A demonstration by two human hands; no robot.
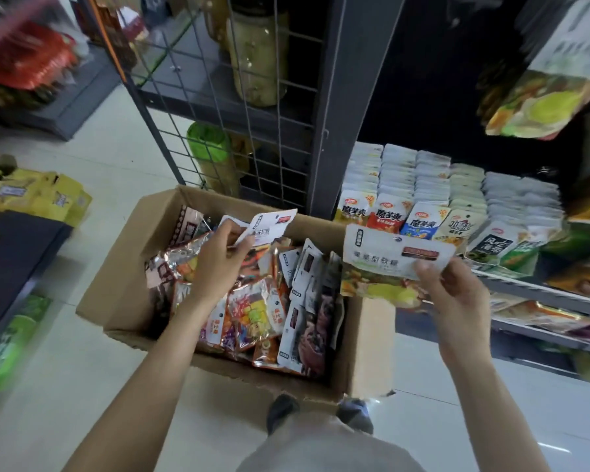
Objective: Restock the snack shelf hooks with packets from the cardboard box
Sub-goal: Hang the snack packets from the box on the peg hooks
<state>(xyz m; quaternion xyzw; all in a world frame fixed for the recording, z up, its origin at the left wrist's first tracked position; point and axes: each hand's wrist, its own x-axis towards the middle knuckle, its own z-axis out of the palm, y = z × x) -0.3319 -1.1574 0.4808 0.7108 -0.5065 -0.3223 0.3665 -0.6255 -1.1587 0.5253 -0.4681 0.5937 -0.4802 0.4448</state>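
Item: white-topped foil snack packet with yellow-green printed lower half [392,267], pinched at its right edge by the right hand [453,287]. Location: above the right rim of the open brown cardboard box [123,267], near the filled rows of hanging packets [433,199]. Long axis roughly horizontal, white header uppermost and tilted toward the shelf; right hand nearer the hooks. Left hand [218,257] grips a second white-headed packet [269,226] over the box, header pointing up and right.

Blurred hanging packets [539,100], hooks hidden

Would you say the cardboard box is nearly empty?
No; the cardboard box holds many snack packets covering its bottom.
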